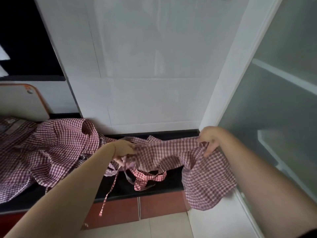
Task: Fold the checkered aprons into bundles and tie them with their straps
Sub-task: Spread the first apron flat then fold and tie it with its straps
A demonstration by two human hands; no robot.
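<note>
We hold one red-and-white checkered cotton apron point(193, 162) stretched above the black countertop point(154, 184), left hand point(123, 150) and right hand point(208, 140) each pinching an edge, seemingly starting the fold, so next we bring those edges together.

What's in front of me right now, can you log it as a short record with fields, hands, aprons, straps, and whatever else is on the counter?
left hand: grips one end of the held apron, strap bunched in its fingers
right hand: grips the other end
held apron: checkered, stretched between both hands above the black counter, unfolded
straps: loose, dangling over the counter edge
other aprons: heaped on the counter at left, unfolded
cutting board: leaning on the wall, behind the heap
</note>
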